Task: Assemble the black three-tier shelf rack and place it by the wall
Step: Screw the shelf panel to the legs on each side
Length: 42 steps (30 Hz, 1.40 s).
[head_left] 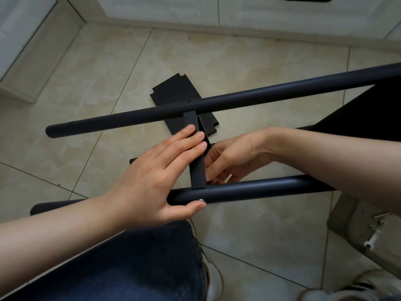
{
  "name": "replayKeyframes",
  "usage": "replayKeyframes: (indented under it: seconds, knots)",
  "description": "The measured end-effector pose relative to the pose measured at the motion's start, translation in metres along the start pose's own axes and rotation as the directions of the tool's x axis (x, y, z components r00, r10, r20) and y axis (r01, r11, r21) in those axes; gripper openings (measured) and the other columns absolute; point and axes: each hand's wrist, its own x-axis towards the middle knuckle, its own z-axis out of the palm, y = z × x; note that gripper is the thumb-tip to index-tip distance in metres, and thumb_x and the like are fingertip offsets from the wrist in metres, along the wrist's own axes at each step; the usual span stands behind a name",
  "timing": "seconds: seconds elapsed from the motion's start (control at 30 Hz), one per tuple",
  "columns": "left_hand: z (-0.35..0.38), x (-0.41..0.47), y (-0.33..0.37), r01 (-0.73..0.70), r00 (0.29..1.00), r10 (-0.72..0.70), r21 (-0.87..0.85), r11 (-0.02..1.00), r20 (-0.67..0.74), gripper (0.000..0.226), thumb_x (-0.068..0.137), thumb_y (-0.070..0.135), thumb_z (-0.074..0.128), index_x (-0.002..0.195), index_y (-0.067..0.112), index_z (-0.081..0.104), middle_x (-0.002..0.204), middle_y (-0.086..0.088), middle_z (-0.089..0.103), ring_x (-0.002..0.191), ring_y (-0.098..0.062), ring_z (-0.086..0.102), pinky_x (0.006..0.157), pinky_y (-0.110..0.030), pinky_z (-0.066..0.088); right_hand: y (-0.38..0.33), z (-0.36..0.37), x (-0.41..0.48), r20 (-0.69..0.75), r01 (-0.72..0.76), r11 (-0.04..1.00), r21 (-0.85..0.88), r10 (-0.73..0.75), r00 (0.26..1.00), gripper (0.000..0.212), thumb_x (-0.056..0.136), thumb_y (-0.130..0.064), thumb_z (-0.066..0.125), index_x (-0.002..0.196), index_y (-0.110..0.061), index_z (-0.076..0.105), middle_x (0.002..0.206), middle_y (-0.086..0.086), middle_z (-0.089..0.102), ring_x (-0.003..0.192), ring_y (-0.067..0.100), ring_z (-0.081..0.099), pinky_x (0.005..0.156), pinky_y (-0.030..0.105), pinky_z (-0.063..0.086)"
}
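The floor (71,83) is bare at the far left. The far tube (271,93), the near tube (260,189) and the crossbar (198,170) between them block the middle, above a flat black panel (175,92).

Left hand (156,174) flat, right hand (230,161) curled

The left forearm (54,231) and right forearm (325,161) are bare right out to the frame edge. Dark blue denim jeans (141,263) cover the legs (a faded, streaky wash), with white shoes (213,276) beneath. The fingers (196,135) have short, plain nails.
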Motion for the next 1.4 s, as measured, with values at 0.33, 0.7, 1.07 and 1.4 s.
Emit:
replayKeyframes:
  seconds: [0.33, 0.7, 1.07, 1.4]
  knots:
    - [0.000, 0.000, 0.000, -0.005, 1.000, 0.005, 0.003, 1.000, -0.011, 0.086, 0.088, 0.059, 0.062, 0.148, 0.001, 0.045, 0.159, -0.010, 0.038, 0.154, -0.024, 0.024, 0.121, -0.044, 0.033, 0.000, 0.004, 0.003, -0.051, -0.034, 0.999, -0.028, 0.033, 0.998, 0.015, 0.098, -0.015, 0.057, 0.095, -0.005, 0.067, 0.089, 0.012, 0.063, 0.083, 0.021, 0.059, 0.078, 0.029, 0.051]
    - [0.002, -0.001, 0.004, 0.001, 1.000, 0.000, 0.066, 0.998, -0.021, 0.087, 0.089, 0.060, 0.059, 0.149, 0.000, 0.044, 0.160, -0.011, 0.037, 0.154, -0.024, 0.024, 0.121, -0.040, 0.033, -0.005, 0.013, -0.025, -0.175, 0.024, 0.999, -0.048, -0.032, 0.984, 0.016, 0.099, -0.018, 0.057, 0.102, -0.012, 0.072, 0.102, 0.010, 0.068, 0.096, 0.023, 0.064, 0.087, 0.036, 0.054]
    - [-0.006, -0.004, 0.024, 0.167, 0.983, -0.169, 0.041, 0.985, 0.070, 0.090, 0.086, 0.063, 0.049, 0.161, 0.020, 0.022, 0.166, 0.017, 0.003, 0.151, 0.006, -0.009, 0.118, -0.022, 0.024, -0.018, 0.076, -0.075, -0.560, -0.249, 0.752, -0.611, -0.188, 0.807, 0.025, 0.097, -0.028, 0.058, 0.119, -0.021, 0.070, 0.096, -0.006, 0.069, 0.086, 0.010, 0.061, 0.076, 0.023, 0.046]
    - [0.005, -0.005, 0.093, 0.547, 0.719, -0.673, -0.459, 0.701, -0.172, 0.037, 0.094, 0.017, 0.066, 0.131, 0.021, 0.066, 0.134, 0.012, 0.063, 0.128, -0.002, 0.052, 0.104, -0.015, 0.034, 0.004, 0.103, -0.079, -0.642, -0.256, 0.709, -0.657, -0.348, 0.683, 0.030, 0.098, -0.023, 0.058, 0.127, -0.018, 0.065, 0.116, 0.004, 0.069, 0.103, 0.021, 0.062, 0.082, 0.026, 0.043]
